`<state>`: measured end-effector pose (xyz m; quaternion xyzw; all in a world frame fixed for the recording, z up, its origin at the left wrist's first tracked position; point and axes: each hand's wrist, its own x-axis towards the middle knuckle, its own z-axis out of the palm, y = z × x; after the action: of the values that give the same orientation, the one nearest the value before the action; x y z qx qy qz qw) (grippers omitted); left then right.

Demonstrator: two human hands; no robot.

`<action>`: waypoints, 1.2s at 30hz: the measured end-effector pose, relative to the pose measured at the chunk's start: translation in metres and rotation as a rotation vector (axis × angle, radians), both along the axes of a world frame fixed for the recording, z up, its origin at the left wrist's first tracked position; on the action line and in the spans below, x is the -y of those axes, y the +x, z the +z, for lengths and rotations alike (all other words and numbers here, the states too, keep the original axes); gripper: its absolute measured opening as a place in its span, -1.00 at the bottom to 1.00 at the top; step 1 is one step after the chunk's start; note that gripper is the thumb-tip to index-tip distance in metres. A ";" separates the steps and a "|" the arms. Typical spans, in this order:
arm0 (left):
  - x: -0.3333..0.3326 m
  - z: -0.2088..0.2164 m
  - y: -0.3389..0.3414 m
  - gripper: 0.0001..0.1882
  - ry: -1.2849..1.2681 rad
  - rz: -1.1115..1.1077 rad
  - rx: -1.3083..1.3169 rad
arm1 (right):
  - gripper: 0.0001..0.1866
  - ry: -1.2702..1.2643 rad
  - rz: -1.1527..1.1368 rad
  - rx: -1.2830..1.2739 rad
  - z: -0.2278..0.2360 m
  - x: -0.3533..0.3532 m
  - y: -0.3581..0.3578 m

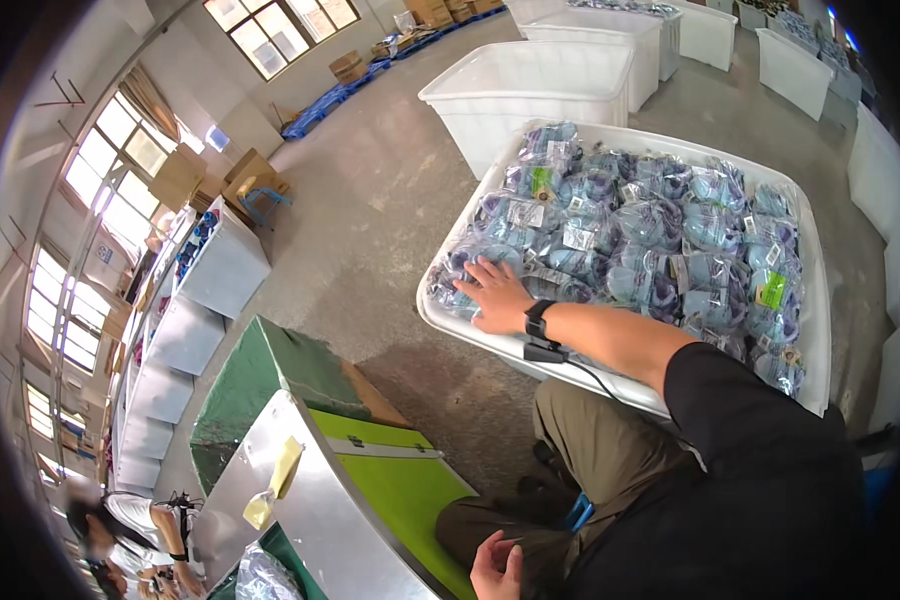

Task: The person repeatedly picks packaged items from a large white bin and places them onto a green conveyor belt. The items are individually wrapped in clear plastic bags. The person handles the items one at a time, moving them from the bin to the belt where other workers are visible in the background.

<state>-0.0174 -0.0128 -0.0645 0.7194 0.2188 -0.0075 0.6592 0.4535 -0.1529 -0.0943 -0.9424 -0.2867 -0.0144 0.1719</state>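
Observation:
A white plastic tub (815, 300) is filled with rows of clear-wrapped packs (650, 220) of blue and purple balls that look like yarn. My right hand (495, 297) reaches across the tub's near side, palm down and fingers spread. It rests on a pack (475, 262) at the left corner without closing around it. A dark band circles my right wrist, and a cable runs from a small black device beside it. Low in the view, my left hand (496, 568) is partly cut off, its fingers loosely bent and apart, with nothing seen in it.
A metal-topped table (340, 510) with green side panels stands at my left, bearing a yellowish tool (275, 485) and a plastic-wrapped item (267, 575). Beyond my tub is another white tub (540, 85). More tubs (220, 265) line the left, near another person (140, 530).

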 end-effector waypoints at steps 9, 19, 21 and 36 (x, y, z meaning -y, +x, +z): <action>-0.008 -0.019 -0.002 -0.54 -0.191 0.009 0.072 | -0.57 -0.062 0.465 0.155 -0.035 0.030 -0.100; -0.088 0.054 -0.022 -0.65 -0.413 0.222 0.070 | -0.70 0.140 0.405 0.058 -0.032 0.018 -0.100; -0.122 0.063 -0.030 -0.67 -0.280 0.281 0.124 | -0.71 0.139 0.391 0.061 -0.033 0.018 -0.100; -0.419 0.032 -0.111 -0.41 1.363 0.846 -0.307 | -0.72 0.119 0.383 0.090 -0.034 0.014 -0.103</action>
<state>-0.1286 0.4060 -0.0328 0.8099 0.5161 0.2783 -0.0133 0.3509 -0.1673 -0.1281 -0.8573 -0.4665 -0.0404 0.2141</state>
